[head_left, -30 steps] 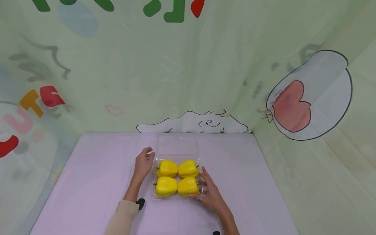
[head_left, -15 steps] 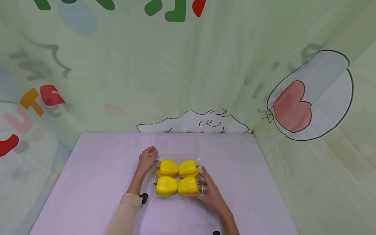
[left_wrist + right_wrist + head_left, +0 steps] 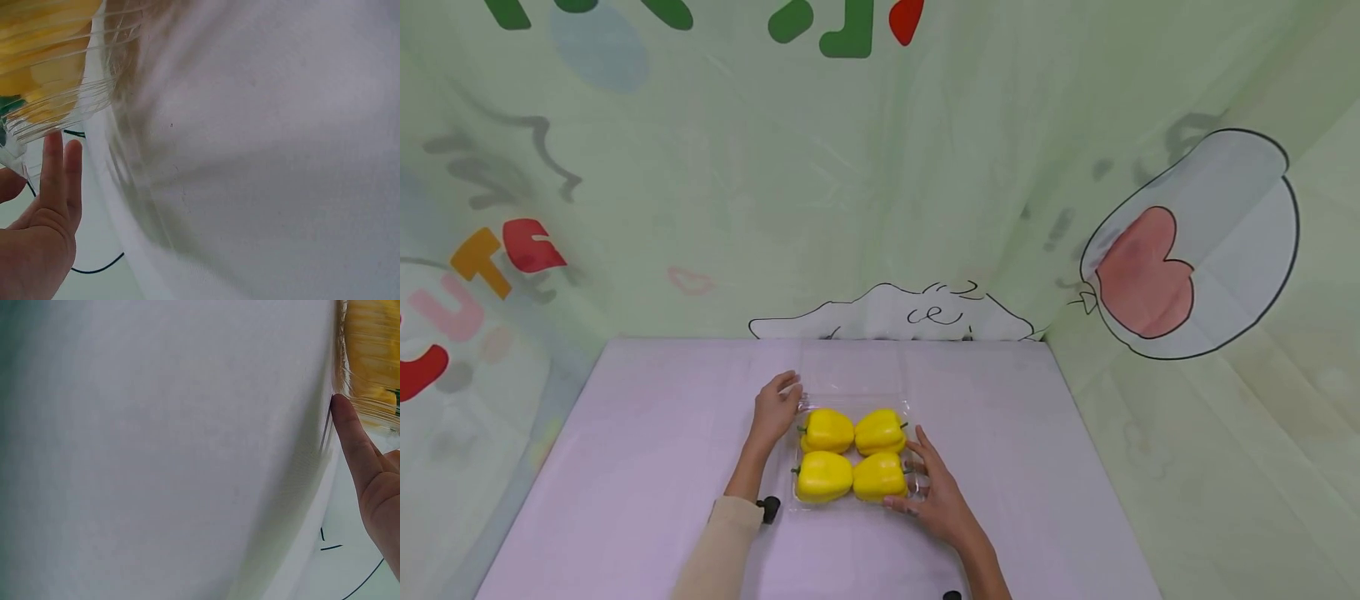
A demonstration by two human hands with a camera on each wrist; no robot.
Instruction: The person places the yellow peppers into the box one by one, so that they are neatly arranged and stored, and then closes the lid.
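Note:
A clear plastic clamshell box [image 3: 854, 508] lies with its lid [image 3: 852, 367] folded back towards the wall. Several yellow bell peppers [image 3: 825, 477] fill its base in two rows, green stems pointing outwards. My left hand [image 3: 775, 412] is at the back left corner by the hinge. In the left wrist view, its thumb and straight fingers [image 3: 54, 165] pinch the clear plastic edge from either side. Along the box's right side rests my right hand [image 3: 942, 498], fingers spread and thumb near the front corner. One extended fingertip touches the ribbed wall in the right wrist view.
A pale lilac cloth covers the table [image 3: 1022, 467]. Behind it and at both sides hang light green printed curtains [image 3: 865, 183]. A black wrist device [image 3: 770, 508] sits beside the left sleeve [image 3: 718, 550].
The left hand has moved right and slightly away, from beside the box onto its back left corner. The glare on the lid has faded and its outline has shifted slightly. The right hand stays put.

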